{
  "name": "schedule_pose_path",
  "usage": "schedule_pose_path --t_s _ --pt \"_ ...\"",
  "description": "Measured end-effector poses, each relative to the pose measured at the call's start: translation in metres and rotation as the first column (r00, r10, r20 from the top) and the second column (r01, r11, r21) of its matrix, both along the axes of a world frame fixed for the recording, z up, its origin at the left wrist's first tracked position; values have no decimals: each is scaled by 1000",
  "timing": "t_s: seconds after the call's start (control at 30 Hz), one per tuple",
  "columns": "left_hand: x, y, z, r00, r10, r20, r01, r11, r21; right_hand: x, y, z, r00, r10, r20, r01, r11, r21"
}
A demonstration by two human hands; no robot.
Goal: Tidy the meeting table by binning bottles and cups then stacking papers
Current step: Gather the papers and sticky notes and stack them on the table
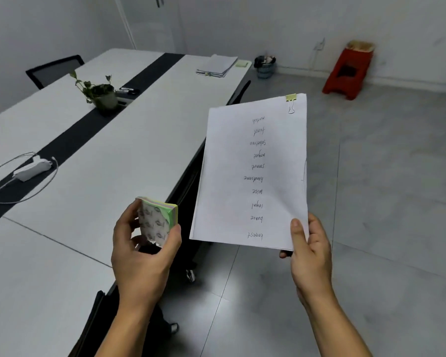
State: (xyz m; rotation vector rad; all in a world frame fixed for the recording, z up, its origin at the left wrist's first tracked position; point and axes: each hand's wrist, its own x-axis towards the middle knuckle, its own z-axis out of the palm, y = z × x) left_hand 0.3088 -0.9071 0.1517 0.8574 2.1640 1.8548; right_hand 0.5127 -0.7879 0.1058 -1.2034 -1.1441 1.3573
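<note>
My right hand (310,249) grips the near corner of a clipped bundle of white papers (252,173) with handwritten words, held up over the floor beside the table; a yellow binder clip (291,99) sits at its far corner. My left hand (142,256) holds a pad of coloured sticky notes (158,219) above the table's near edge. A stack of papers (216,66) lies at the far end of the long white table (108,161), with a green sticky pad (241,63) beside it.
A potted plant (101,95) and markers (127,90) stand on the table's dark middle strip; a white power adapter with cable (32,169) lies at left. A waste basket (265,66) and a red stool (349,70) are by the far wall. Black chairs flank the table.
</note>
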Motion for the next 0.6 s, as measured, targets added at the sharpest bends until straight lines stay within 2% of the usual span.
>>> schedule_pose_path --t_s 0.2,0.37,0.47,0.6 --pt "-3 91 -4 999 42 0 -42 998 -50 -1 103 5 1000 -6 1 6 1000 12" --pt "-32 195 -34 996 66 59 -61 995 -80 -24 206 -14 999 -45 -17 45 999 1" --pt "-59 287 -48 994 39 100 -32 997 -75 -36 288 -18 996 -83 16 83 997 -4" --pt "-85 415 -33 994 -45 97 52 996 -77 -40 389 4 981 -176 77 174 984 26"
